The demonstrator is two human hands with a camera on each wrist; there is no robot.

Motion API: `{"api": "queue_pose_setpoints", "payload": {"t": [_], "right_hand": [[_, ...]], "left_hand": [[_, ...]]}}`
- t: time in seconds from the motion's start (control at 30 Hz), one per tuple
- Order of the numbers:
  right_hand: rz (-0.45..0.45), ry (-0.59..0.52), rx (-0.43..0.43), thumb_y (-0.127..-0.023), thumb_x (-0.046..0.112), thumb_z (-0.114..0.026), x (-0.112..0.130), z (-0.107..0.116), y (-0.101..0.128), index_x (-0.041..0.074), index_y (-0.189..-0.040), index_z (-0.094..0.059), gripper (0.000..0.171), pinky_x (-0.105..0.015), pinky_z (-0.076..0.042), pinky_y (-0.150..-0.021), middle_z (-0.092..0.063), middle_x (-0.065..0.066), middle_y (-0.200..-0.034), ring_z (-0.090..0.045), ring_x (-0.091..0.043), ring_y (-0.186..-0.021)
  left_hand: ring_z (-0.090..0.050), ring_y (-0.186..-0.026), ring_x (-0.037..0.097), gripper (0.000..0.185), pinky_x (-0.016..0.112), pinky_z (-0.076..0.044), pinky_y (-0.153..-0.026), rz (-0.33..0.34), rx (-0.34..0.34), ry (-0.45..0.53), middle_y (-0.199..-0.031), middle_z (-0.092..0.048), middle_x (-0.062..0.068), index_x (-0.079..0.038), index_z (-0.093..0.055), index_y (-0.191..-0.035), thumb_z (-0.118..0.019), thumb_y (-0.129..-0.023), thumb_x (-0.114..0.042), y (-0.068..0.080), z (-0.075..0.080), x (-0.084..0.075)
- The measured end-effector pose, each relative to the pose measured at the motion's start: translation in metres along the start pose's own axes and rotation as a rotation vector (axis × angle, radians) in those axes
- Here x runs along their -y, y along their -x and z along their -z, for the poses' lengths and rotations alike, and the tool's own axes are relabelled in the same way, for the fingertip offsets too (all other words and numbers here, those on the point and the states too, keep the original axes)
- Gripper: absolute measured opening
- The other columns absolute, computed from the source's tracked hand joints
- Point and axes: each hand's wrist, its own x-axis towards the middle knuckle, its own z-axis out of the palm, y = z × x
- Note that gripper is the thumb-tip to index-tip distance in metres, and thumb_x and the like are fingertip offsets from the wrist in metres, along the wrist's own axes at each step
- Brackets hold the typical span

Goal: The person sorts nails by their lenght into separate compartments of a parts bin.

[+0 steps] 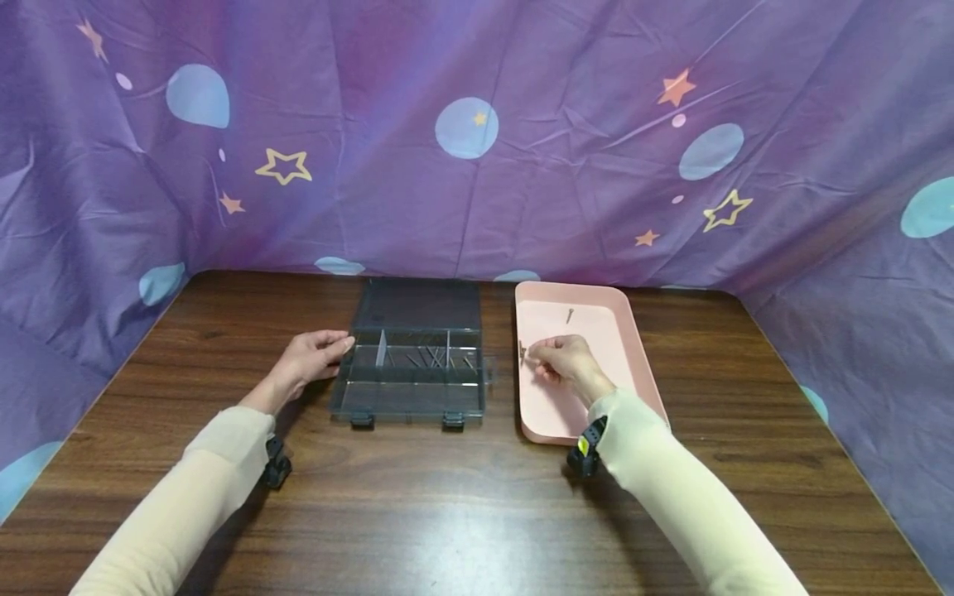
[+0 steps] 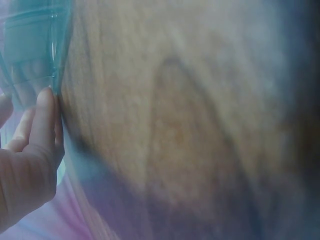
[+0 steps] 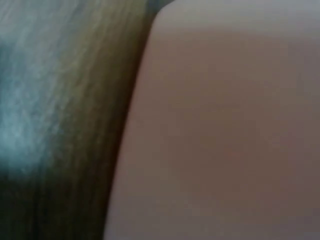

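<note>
Spreading across the whole foreground, a dark wooden table stands before a purple cloth backdrop printed with stars and circles. On it a clear grey plastic box lies open, its lid laid flat toward the cloth and its long side running left to right, with thin nails in its divided tray. Just to its right sits a pink tray, long axis running away from the person, with one small nail lying near its far end. The left hand rests against the box's left wall, fingers nearly straight, fingertips touching the edge. The right hand hovers over the tray, fingers closed narrowly, pinching a small nail that stands roughly upright at the tray's left rim.
</note>
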Motion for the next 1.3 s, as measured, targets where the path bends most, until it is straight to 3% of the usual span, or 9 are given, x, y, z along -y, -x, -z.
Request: {"api": "queue_pose_setpoints", "payload": {"t": [0.03, 0.17, 0.33, 0.77, 1.3], "right_hand": [[0.035, -0.009, 0.025, -0.089, 0.0, -0.056, -0.011, 0.003, -0.011, -0.009, -0.09, -0.061, 0.01, -0.013, -0.041, -0.04, -0.056, 0.001, -0.055, -0.049, -0.003, -0.043], [0.054, 0.027, 0.036, -0.087, -0.001, -0.057, -0.017, 0.001, -0.015, -0.009, -0.087, -0.064, 0.011, -0.015, -0.042, -0.04, -0.056, 0.0, -0.054, -0.05, -0.005, -0.042], [0.017, 0.097, -0.013, -0.087, -0.003, -0.056, -0.002, -0.009, 0.004, -0.012, -0.092, -0.06, 0.011, -0.015, -0.04, -0.038, -0.053, 0.003, -0.051, -0.049, -0.004, -0.04], [0.063, 0.249, -0.07, -0.08, -0.004, -0.056, -0.007, -0.013, -0.004, -0.007, -0.082, -0.062, 0.008, -0.014, -0.038, -0.037, -0.049, 0.004, -0.043, -0.048, -0.004, -0.037], [0.005, 0.248, -0.054, -0.077, -0.008, -0.05, -0.004, -0.012, -0.007, -0.009, -0.077, -0.061, 0.011, -0.02, -0.05, -0.041, -0.053, -0.001, -0.043, -0.055, -0.007, -0.039]], "left_hand": [[-0.052, -0.11, 0.014, 0.052, 0.019, -0.052, -0.083, 0.001, 0.0, -0.001, -0.14, -0.043, 0.023, 0.006, -0.04, -0.138, -0.051, -0.098, -0.026, 0.0, 0.0, 0.0], [-0.05, -0.116, 0.019, 0.053, 0.022, -0.052, -0.086, 0.006, 0.003, -0.007, -0.141, -0.042, 0.022, 0.005, -0.039, -0.139, -0.051, -0.098, -0.027, 0.0, -0.001, -0.001], [-0.047, -0.121, 0.023, 0.053, 0.024, -0.051, -0.089, 0.008, 0.006, -0.009, -0.142, -0.042, 0.022, 0.005, -0.039, -0.139, -0.05, -0.098, -0.027, 0.0, -0.001, -0.003], [-0.054, -0.106, 0.01, 0.053, 0.019, -0.052, -0.082, 0.014, -0.002, 0.001, -0.139, -0.045, 0.022, 0.005, -0.041, -0.138, -0.052, -0.098, -0.027, 0.0, 0.0, -0.003], [-0.054, -0.103, 0.009, 0.052, 0.019, -0.052, -0.081, 0.016, -0.005, -0.003, -0.139, -0.045, 0.022, 0.005, -0.041, -0.138, -0.052, -0.097, -0.027, 0.0, 0.0, -0.001]]}}
